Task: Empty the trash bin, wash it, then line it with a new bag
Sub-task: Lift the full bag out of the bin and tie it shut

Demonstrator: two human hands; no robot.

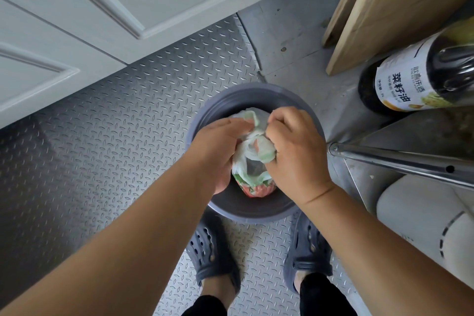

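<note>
Two hands are down in the bin at once, both bunched around the top of the bag. Closest to me, under the forearms, are my feet in grey clogs on checker-plate floor. Left hand has its fingers curled into the bag's left side, right hand is clenched on the twisted plastic on the other side, so the neck of the bag sits squeezed between them. It's a thin white-green bag, something red showing through below the hands, and it's still sitting inside the grey round bin. Off to the right of the right hand there's a metal rack leg, and past that a big oil bottle. Beyond the hands, a wood board leans up, and a white door stands further left.
</note>
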